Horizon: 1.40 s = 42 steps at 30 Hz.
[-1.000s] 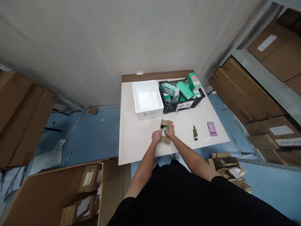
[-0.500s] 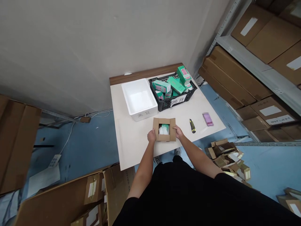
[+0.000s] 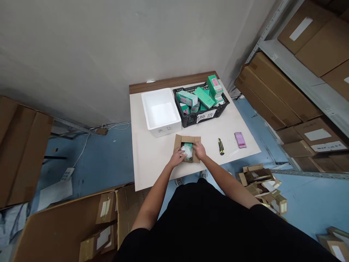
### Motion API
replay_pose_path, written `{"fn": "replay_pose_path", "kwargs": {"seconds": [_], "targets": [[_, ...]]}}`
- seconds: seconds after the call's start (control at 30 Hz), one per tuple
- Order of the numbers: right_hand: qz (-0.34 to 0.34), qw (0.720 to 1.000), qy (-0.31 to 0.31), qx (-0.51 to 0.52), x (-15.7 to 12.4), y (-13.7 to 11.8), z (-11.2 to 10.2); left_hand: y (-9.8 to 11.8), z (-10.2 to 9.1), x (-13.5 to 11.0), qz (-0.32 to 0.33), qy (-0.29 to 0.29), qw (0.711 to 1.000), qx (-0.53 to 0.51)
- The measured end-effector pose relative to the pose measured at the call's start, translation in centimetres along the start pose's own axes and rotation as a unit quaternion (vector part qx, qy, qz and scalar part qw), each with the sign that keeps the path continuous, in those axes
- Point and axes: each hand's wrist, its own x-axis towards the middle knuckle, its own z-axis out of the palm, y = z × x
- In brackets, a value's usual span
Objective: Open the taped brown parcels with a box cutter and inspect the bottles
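Observation:
On the table in front of me stands a small cardboard box (image 3: 187,139) with its flaps folded out. Inside it lies a green packet in white wrapping (image 3: 188,148). My left hand (image 3: 178,157) reaches over the box's left side, its fingers and thumb closed about the wrapped packet. From the right, my right hand (image 3: 199,150) dips into the box with curled fingers. Their tips are hidden between the packet and the box wall, so what they grip is unclear. A black and yellow box cutter (image 3: 220,146) lies to the right of the box.
Behind the box stand a white foam bin (image 3: 178,127) and a black crate (image 3: 188,122) holding several green boxes. A pixelated pink item (image 3: 240,140) lies at the table's right. Shelved cartons (image 3: 275,91) rise on the right; opened cartons (image 3: 259,178) litter the floor.
Both hands have moved from the box's outer sides to inside its opening. The right flap is lower and the left one slants outward. The view has shifted slightly.

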Motion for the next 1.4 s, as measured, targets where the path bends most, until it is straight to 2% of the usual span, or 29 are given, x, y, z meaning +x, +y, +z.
{"fn": "replay_pose_path", "kwargs": {"seconds": [0.07, 0.13, 0.3, 0.47, 0.6, 0.73, 0.77, 0.83, 0.9, 0.93, 0.97, 1.07, 1.13, 1.3, 1.4], "targets": [[-0.056, 0.994, -0.095, -0.017, 0.8, -0.9, 0.0, -0.7, 0.4, -1.2, 0.001, 0.0, 1.0, 0.004], [-0.068, 0.99, -0.123, -0.011, 1.6, -1.6, 0.1, -1.0, 1.1, -2.2, 0.002, 0.02, 1.0, 0.024], [-0.007, 0.998, -0.063, 0.011, 3.6, -1.5, -0.1, -0.1, 3.3, -2.6, -0.016, 0.057, 0.997, 0.044], [-0.01, 0.998, -0.053, -0.043, 6.0, -1.4, -0.5, 0.2, 4.3, -2.0, -0.016, 0.06, 0.998, 0.025], [0.05, 0.992, -0.058, -0.097, 8.5, -2.1, 0.1, -0.3, 4.9, -2.1, -0.004, 0.072, 0.997, 0.021], [0.107, 0.986, -0.08, -0.101, 10.2, -2.9, 0.1, -0.3, 5.6, -2.1, 0.003, 0.095, 0.995, 0.028], [0.116, 0.986, -0.072, -0.098, 10.1, -3.2, 0.1, -0.2, 5.8, -2.1, 0.004, 0.103, 0.994, 0.032], [0.118, 0.989, -0.013, -0.091, 9.4, -3.9, 0.0, 0.2, 6.2, -2.1, 0.011, 0.119, 0.992, 0.043], [0.087, 0.99, 0.074, -0.077, 7.8, -4.9, 0.3, 0.5, 6.5, -2.4, 0.02, 0.134, 0.989, 0.051], [0.063, 0.991, 0.101, -0.068, 6.9, -5.4, 0.6, 0.6, 6.6, -2.6, 0.022, 0.141, 0.988, 0.054], [0.039, 0.992, 0.101, -0.057, 6.0, -6.0, 1.1, 0.6, 6.6, -2.8, 0.021, 0.148, 0.987, 0.056], [-0.014, 0.999, 0.027, -0.036, 4.0, -7.6, 2.9, -0.1, 6.3, -3.9, 0.016, 0.16, 0.985, 0.061], [-0.022, 0.999, -0.021, -0.035, 3.7, -8.7, 4.0, -0.9, 6.0, -4.9, 0.008, 0.166, 0.984, 0.064], [0.016, 0.996, -0.073, -0.05, 6.3, -11.6, 6.1, -3.0, 5.3, -7.8, -0.044, 0.182, 0.98, 0.069], [0.006, 0.992, -0.108, -0.064, 8.3, -13.8, 7.5, -3.8, 5.1, -8.9, -0.052, 0.186, 0.98, 0.056]]}}
